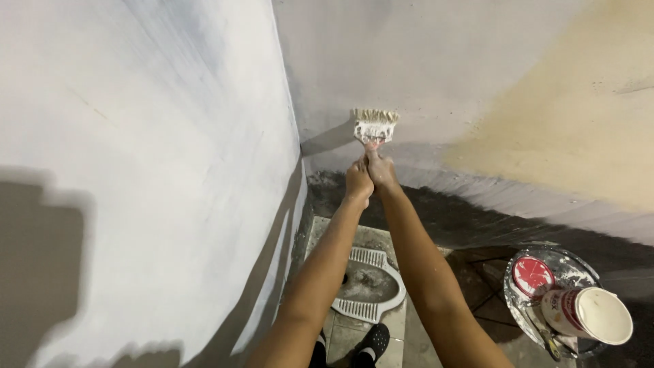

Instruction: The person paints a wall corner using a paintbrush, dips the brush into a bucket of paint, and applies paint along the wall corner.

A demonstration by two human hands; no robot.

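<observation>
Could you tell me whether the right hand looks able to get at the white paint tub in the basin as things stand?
Probably not at once: the right hand grips the brush against the wall, while the paint tub lies apart, low at the right; nothing blocks the way.

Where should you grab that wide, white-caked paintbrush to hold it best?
By its short handle, from below. The wide paint-caked brush has its bristles up against the pale grey wall, so only the handle end is free. The left hand and right hand both clasp there.

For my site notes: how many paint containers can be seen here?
2. Both are at the lower right on the floor: a large metal bucket, and a smaller white tub tilted on its rim. Others may be out of frame.
</observation>
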